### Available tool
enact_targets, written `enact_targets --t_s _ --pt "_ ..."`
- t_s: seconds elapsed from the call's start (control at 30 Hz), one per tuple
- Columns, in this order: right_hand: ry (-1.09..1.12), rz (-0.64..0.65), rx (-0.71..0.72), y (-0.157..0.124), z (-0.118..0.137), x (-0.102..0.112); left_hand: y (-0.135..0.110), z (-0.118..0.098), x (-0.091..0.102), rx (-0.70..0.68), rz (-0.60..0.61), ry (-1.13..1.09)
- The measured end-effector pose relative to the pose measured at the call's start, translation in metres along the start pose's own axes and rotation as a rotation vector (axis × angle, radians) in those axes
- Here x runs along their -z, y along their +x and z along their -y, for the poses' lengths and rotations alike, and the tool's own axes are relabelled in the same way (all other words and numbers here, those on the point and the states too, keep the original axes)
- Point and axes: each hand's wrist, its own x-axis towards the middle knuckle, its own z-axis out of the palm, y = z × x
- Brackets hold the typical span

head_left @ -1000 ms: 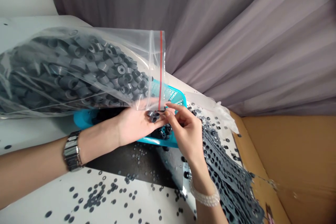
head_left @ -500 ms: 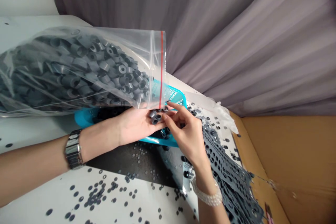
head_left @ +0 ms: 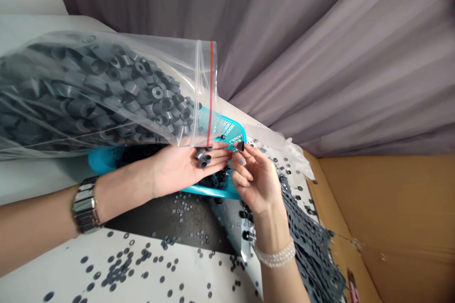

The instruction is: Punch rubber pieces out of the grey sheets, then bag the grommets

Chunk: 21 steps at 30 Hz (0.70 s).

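My left hand (head_left: 177,165) lies palm up with its fingers stretched out beneath the mouth of a clear zip bag (head_left: 204,66). A few small grey rubber caps (head_left: 202,157) rest loose on its fingers. Inside the bag is a heap of similar grey hollow pieces (head_left: 131,87). My right hand (head_left: 258,175) is turned partly palm up, just right of the left fingertips. Between its thumb and index finger it pinches one dark cone-shaped rubber cap (head_left: 240,146). Below both hands sits a blue plastic basket (head_left: 213,192) with dark pieces in it, partly covered by bag and arm.
Small dark discs (head_left: 119,265) are scattered over the white table (head_left: 142,289) and a dark sheet (head_left: 152,218). Perforated grey rubber sheets (head_left: 316,246) lie to the right. Beyond them is a cardboard surface (head_left: 391,208). A grey curtain (head_left: 266,47) hangs behind.
My right hand has moved away from the left palm and turned over, holding a cap up in its fingertips. Fewer caps show on my left hand, and the view has shifted slightly.
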Motion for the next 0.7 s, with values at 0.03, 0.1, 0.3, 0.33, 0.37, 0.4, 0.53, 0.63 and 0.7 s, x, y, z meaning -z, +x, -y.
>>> enact_targets --t_s 0.03,0.1,0.3,0.33,0.37,0.4,0.53,0.63,0.7 --pt "0.038 0.003 -0.011 0.0 0.0 0.001 0.0 0.0 0.0 0.002 -0.006 0.007" --pt "0.088 0.003 -0.019 0.001 0.0 0.004 -0.001 0.0 -0.001 0.01 -0.012 0.019" --pt "0.043 -0.007 0.075 0.001 0.0 0.009 -0.002 -0.001 -0.001 0.016 0.019 0.024" --pt "0.0 -0.019 0.092 0.001 -0.001 0.008 -0.002 -0.001 -0.001 0.015 0.013 0.024" --pt "-0.063 -0.036 0.116 0.001 -0.003 0.006 -0.001 -0.001 -0.001 0.012 0.005 0.024" --pt "-0.149 -0.054 0.145 0.001 -0.005 0.005 -0.001 -0.001 0.0 0.004 -0.001 0.025" --pt "-0.673 -0.049 0.292 -0.002 -0.012 -0.004 -0.001 0.0 0.0 -0.08 -0.013 0.013" --pt "-0.971 -0.016 0.345 -0.004 -0.015 -0.009 -0.003 -0.001 -0.005 -0.086 -0.054 0.015" --pt "-1.03 0.001 0.354 -0.003 -0.017 -0.01 -0.005 -0.002 -0.01 -0.069 -0.08 0.029"
